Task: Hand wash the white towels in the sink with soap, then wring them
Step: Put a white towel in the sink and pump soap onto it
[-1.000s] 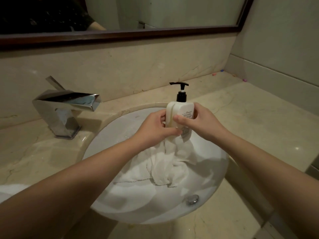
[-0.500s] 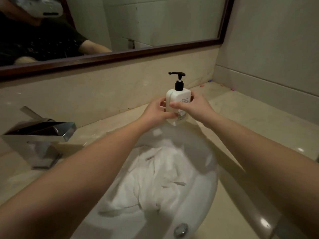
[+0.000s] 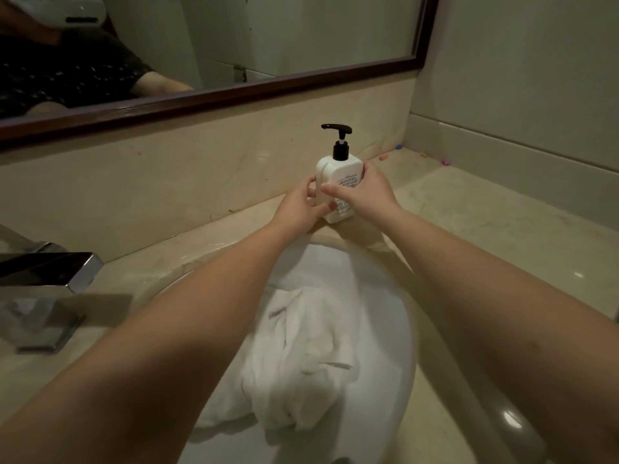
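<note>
White plastic, black pump: the soap bottle (image 3: 339, 182) stands upright at the far rim of the sink (image 3: 407, 333), on the beige marble counter (image 3: 485, 229), and both hands are on it. In the head view the left hand (image 3: 303, 209) curls its fingers round the bottle's left side and lower body, while the right hand (image 3: 365, 192) grips the right side with its thumb laid across the label. The white towels (image 3: 301, 356) lie bunched in the basin between the forearms, touched by neither hand. A chrome faucet (image 3: 47, 283) sits at the left, with no water visible from it. No lather shows on the cloth, so whether soap has been dispensed is unclear; scrubbing, rinsing and wringing look to be ahead
</note>
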`<state>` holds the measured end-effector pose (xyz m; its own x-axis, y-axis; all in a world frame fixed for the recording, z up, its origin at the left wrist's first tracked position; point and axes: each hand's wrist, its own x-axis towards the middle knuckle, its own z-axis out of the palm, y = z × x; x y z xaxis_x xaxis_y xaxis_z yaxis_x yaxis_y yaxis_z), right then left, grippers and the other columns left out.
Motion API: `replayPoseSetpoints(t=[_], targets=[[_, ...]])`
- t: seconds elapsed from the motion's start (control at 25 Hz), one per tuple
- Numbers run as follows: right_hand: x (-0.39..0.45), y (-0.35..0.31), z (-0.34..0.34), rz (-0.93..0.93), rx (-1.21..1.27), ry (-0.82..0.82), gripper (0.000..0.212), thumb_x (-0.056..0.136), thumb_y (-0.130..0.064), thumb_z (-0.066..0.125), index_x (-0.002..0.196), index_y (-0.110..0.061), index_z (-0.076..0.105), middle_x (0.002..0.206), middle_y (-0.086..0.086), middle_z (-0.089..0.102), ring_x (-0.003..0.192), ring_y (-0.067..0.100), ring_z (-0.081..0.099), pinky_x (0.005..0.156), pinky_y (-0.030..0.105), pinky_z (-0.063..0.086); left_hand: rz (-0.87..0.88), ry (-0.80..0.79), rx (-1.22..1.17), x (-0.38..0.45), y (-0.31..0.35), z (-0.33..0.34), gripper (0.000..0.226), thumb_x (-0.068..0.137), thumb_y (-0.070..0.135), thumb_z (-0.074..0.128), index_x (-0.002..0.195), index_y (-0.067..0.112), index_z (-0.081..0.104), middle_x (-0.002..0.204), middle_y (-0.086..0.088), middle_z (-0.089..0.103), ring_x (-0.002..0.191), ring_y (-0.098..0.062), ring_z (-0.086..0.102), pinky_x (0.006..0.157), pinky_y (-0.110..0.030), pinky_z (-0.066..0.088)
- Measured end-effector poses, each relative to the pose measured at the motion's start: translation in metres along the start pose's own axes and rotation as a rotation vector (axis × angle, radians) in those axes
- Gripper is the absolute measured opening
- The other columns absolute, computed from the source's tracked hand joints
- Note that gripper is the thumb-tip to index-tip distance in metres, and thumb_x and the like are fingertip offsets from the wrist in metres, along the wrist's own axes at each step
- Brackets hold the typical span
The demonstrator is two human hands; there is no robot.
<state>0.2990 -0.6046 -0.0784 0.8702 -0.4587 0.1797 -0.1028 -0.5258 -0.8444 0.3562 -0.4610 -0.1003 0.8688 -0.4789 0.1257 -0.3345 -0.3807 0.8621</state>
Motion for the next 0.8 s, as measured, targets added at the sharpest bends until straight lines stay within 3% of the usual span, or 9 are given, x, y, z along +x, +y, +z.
replayPoseSetpoints(t=[0.12, 0.2, 0.32, 0.52, 0.6, 0.68, 0.8], targets=[[-0.022, -0.003, -0.003, 0.009, 0.007, -0.005, 0.09, 0.07, -0.049, 0.085, 0.14, -0.014, 0.042, 0.134, 0.005, 0.054, 0.123, 0.021, 0.053, 0.104, 0.043, 0.046, -0.037, 0.014, 0.173, -0.024, 0.002, -0.006, 0.078, 0.086, 0.039, 0.079, 0.153, 0.024, 0.04, 0.12, -0.002, 0.058, 0.111, -0.019, 0.06, 0.089, -0.032, 0.048], [-0.045, -0.002, -0.002, -0.014, 0.009, 0.095, 0.082, 0.082, -0.041, 0.079, 0.145, -0.011, 0.037, 0.142, 0.006, 0.048, 0.132, 0.022, 0.045, 0.108, 0.037, 0.04, -0.022, 0.006, 0.212, -0.054, 0.004, -0.012, 0.07, 0.093, 0.045, 0.069, 0.153, 0.025, 0.039, 0.123, 0.0, 0.057, 0.113, -0.016, 0.057, 0.096, -0.034, 0.046], [-0.087, -0.009, 0.006, -0.157, -0.021, 0.187, 0.051, 0.09, -0.033, 0.071, 0.131, -0.011, 0.052, 0.13, 0.003, 0.053, 0.125, 0.02, 0.048, 0.096, 0.025, 0.037, 0.041, -0.058, 0.24, -0.106, -0.002, -0.028, 0.055, 0.101, 0.051, 0.051, 0.15, 0.027, 0.046, 0.132, -0.003, 0.06, 0.115, -0.016, 0.059, 0.1, -0.035, 0.047], [-0.141, -0.041, 0.035, -0.306, -0.03, 0.002, 0.033, 0.093, -0.035, 0.068, 0.117, -0.015, 0.06, 0.117, -0.006, 0.055, 0.116, 0.015, 0.052, 0.097, 0.029, 0.041, -0.022, -0.074, 0.284, -0.206, -0.014, -0.082, 0.048, 0.102, 0.055, 0.044, 0.144, 0.033, 0.049, 0.133, 0.007, 0.058, 0.12, -0.008, 0.054, 0.103, -0.03, 0.042], [-0.159, -0.059, 0.054, -0.303, 0.001, -0.101, 0.03, 0.094, -0.036, 0.066, 0.115, -0.015, 0.063, 0.114, -0.002, 0.062, 0.11, 0.015, 0.056, 0.092, 0.03, 0.045, -0.024, -0.034, 0.331, -0.238, -0.012, -0.107, 0.043, 0.101, 0.053, 0.048, 0.135, 0.028, 0.059, 0.124, 0.008, 0.064, 0.114, -0.006, 0.058, 0.097, -0.027, 0.044], [-0.178, -0.073, 0.078, -0.309, 0.034, -0.193, 0.026, 0.095, -0.034, 0.065, 0.112, -0.015, 0.064, 0.107, -0.001, 0.066, 0.101, 0.014, 0.06, 0.083, 0.025, 0.045, -0.059, -0.007, 0.427, -0.263, -0.011, -0.128, 0.041, 0.099, 0.056, 0.052, 0.119, 0.025, 0.068, 0.11, 0.007, 0.07, 0.102, -0.009, 0.064, 0.088, -0.029, 0.049], [-0.194, -0.092, 0.116, -0.333, 0.052, -0.316, 0.02, 0.095, -0.034, 0.065, 0.105, -0.016, 0.066, 0.1, -0.004, 0.068, 0.093, 0.011, 0.061, 0.073, 0.016, 0.041, -0.09, 0.05, 0.488, -0.292, -0.024, -0.152, 0.047, 0.092, 0.068, 0.054, 0.105, 0.027, 0.073, 0.1, 0.009, 0.073, 0.094, -0.009, 0.065, 0.086, -0.035, 0.052]])
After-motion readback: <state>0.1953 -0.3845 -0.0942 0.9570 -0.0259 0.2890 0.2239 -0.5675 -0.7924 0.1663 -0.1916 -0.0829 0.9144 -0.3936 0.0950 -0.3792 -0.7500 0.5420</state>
